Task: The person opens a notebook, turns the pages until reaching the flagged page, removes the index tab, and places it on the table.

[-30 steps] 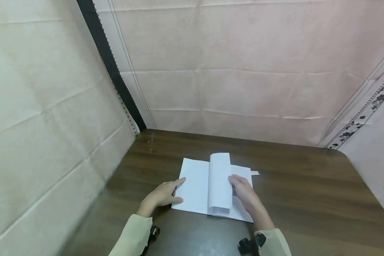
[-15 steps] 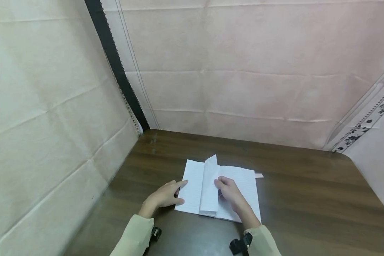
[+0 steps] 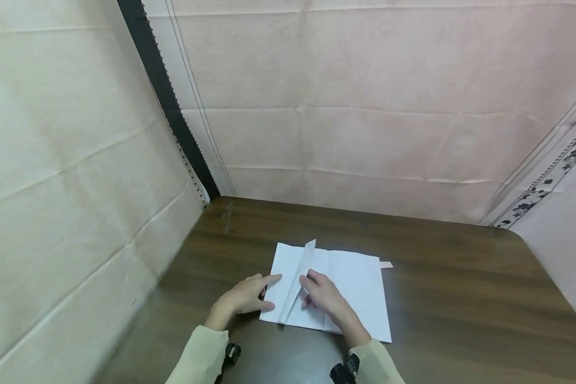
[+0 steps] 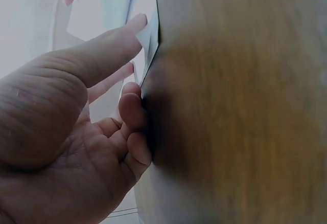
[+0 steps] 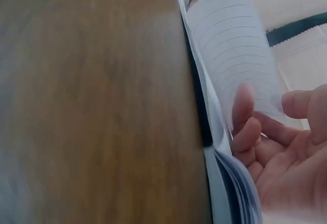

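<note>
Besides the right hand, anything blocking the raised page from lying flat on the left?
Possibly the left hand: its thumb and index fingertips overlap the notebook at its left edge. Nothing else visible is in the way.

Matt paper fills a notebook [image 3: 357, 288], lower centre, on a smooth, glossy wood-grain table [image 3: 461, 288]; creased cloth [image 3: 365, 80] spans the top.

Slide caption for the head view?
Right hand pinches one white lined page of an open paper notebook; left hand touches its edge.
</note>
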### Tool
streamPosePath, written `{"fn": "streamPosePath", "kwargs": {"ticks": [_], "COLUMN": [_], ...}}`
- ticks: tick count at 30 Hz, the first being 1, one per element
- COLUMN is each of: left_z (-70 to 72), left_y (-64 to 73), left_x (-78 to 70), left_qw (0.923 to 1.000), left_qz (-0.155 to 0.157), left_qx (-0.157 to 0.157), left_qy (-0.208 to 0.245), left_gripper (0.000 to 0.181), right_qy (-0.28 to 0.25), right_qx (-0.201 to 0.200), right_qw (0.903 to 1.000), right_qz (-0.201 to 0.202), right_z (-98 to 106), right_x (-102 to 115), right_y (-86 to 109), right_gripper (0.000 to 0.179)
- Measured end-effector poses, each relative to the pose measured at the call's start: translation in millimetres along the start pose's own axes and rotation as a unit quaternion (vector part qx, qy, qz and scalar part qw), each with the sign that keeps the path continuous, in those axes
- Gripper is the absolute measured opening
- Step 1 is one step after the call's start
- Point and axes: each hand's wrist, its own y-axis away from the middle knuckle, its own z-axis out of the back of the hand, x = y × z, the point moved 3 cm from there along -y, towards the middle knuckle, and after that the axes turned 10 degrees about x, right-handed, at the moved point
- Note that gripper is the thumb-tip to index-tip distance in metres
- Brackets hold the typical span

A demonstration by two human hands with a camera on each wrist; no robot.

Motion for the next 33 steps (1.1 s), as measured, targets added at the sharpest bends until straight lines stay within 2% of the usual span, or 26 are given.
{"fn": "streamPosePath", "kwargs": {"ticks": [4, 7, 9, 12, 14, 18, 24, 29, 33], "left_z": [-1.1, -2.0, -1.7, 0.8, 1.8, 2.5, 1.2, -5.4, -6.4], "left_y": [0.7, 0.9, 0.3, -1.8, -3.9, -10.0, -13.3, -13.3, -11.4], "left_x": [2.4, 6.2, 8.5, 10.5, 11.4, 13.9, 6.0, 4.2, 7.3], "left_qw": [0.9998, 0.9995, 0.9997, 0.9994, 0.9979, 0.9957, 0.9967, 0.9974, 0.9967], "left_qz": [0.000, 0.002, 0.006, 0.008, 0.014, 0.025, 0.041, 0.047, 0.054], "left_qx": [-0.005, -0.012, -0.018, -0.028, -0.029, -0.026, -0.044, -0.050, -0.054], "left_qy": [-0.020, -0.030, -0.017, 0.021, 0.056, 0.085, 0.055, 0.024, 0.028], "left_gripper": [0.063, 0.052, 0.049, 0.045, 0.048, 0.048, 0.065, 0.081, 0.084], "right_qy": [0.066, 0.099, 0.114, 0.133, 0.143, 0.148, 0.138, 0.130, 0.135], "right_qx": [0.008, 0.011, 0.012, 0.012, 0.012, 0.018, 0.009, 0.001, -0.024], "right_qw": [0.9978, 0.9948, 0.9931, 0.9904, 0.9890, 0.9877, 0.9878, 0.9895, 0.9892], "right_qz": [0.005, 0.017, 0.026, 0.034, 0.035, 0.046, 0.072, 0.063, 0.052], "right_z": [-7, -12, -14, -15, -14, -11, -4, 2, 7], "right_x": [2, 4, 6, 8, 8, 7, 3, -2, -5], "right_y": [-0.8, -0.3, 0.0, 0.3, 0.7, 2.1, 7.8, 17.6, 24.3], "right_gripper": [0.047, 0.040, 0.036, 0.040, 0.044, 0.044, 0.040, 0.040, 0.039]}}
